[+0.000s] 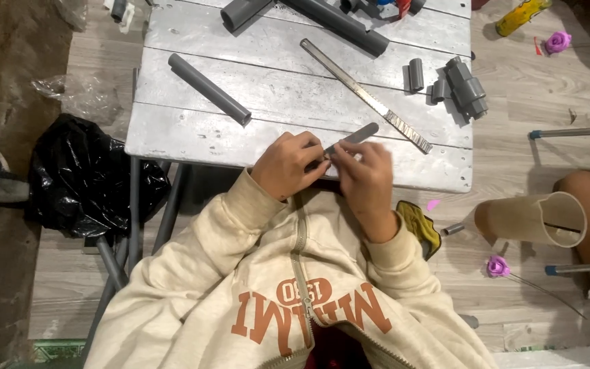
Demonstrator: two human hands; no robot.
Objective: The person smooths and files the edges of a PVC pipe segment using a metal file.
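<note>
Gray planks make the desk (172, 130). At middle left lies a long gray pipe (208, 88). At bottom middle, the left hand (288, 166) and right hand (365, 179) pinch a short gray pipe piece (354, 137), uncut. A saw blade (367, 96) lies unused above.

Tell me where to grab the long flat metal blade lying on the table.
Take the flat metal blade by its wrapped, striped end nearest you, coming from above. It lies flat and diagonal on the table, and that end is free of the grey pipes.
</note>
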